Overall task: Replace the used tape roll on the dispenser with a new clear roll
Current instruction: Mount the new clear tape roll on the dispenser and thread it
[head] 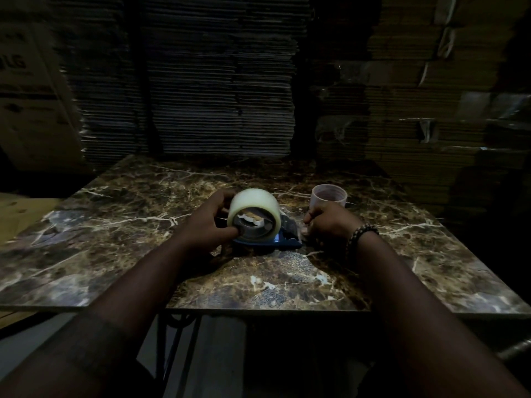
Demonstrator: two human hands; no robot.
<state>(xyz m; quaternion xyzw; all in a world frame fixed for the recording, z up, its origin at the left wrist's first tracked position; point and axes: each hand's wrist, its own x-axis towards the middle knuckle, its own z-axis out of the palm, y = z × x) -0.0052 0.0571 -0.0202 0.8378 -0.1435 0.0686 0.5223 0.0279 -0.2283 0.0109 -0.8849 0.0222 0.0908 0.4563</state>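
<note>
left grip (211, 222) holds clear roll (254, 214)

You're looking at a dim room where the light falls mostly on the brown marble-patterned tabletop (287, 271), veined in white. Behind it stand tall stacks of flattened cardboard (218, 81), filling the back wall. At your left a cardboard box (31, 104) leans in shadow; below the near edge you see dark metal table legs (175, 349)

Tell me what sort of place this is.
Probably a packing or storage room: flattened cardboard stacked high behind the marble-patterned table, a printed carton at left, a tape dispenser being reloaded.
</note>
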